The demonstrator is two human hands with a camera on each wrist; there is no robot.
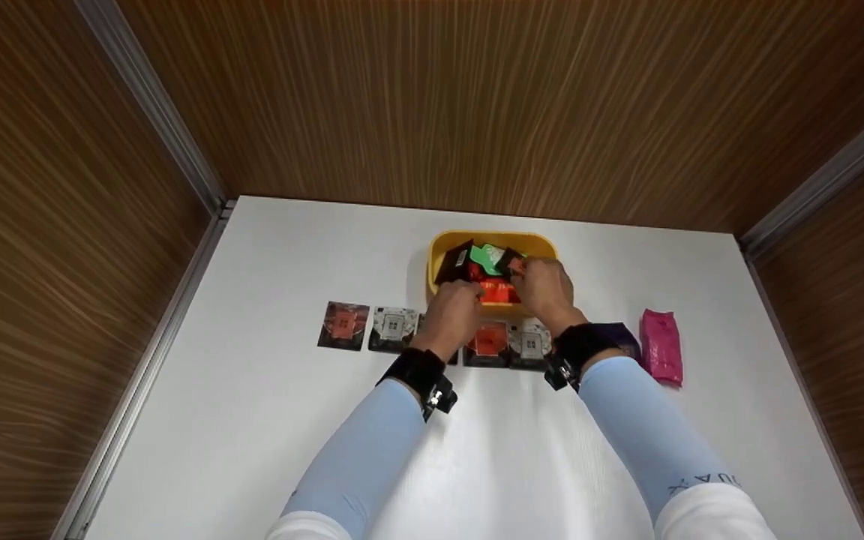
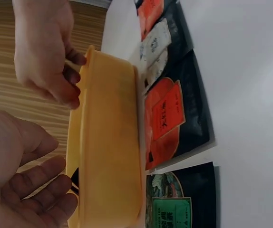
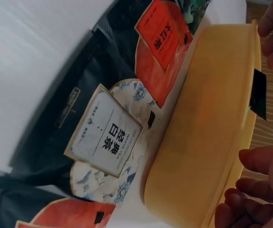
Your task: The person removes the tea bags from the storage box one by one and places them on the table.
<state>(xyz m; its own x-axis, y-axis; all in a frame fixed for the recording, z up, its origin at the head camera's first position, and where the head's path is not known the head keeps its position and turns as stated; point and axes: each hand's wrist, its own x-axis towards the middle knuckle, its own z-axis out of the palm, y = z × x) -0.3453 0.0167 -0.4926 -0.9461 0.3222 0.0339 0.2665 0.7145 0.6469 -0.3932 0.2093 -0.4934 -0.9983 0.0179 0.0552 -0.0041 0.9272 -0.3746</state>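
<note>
A yellow basket (image 1: 492, 309) holds several packets, among them a black packet (image 1: 451, 264), a green one (image 1: 487, 257) and red ones (image 1: 493, 291). My left hand (image 1: 453, 315) is over its near left edge; in the left wrist view the left hand (image 2: 27, 175) has relaxed, spread fingers with nothing visible in them. My right hand (image 1: 546, 289) reaches over the right side, beside a black-and-orange packet (image 1: 513, 262). In the right wrist view the right hand (image 3: 262, 185) has loosely bent fingers at the rim, with a gap below the thumb; contact with that packet is unclear.
In front of the basket lies a row of flat packets, including a red-labelled one (image 1: 343, 325), white-labelled ones (image 1: 393, 328) and another red-labelled one (image 1: 487, 343). To the right are a dark purple packet (image 1: 619, 336) and a pink packet (image 1: 661, 347). Wood-grain panels (image 1: 432, 105) enclose the white table (image 1: 252, 420).
</note>
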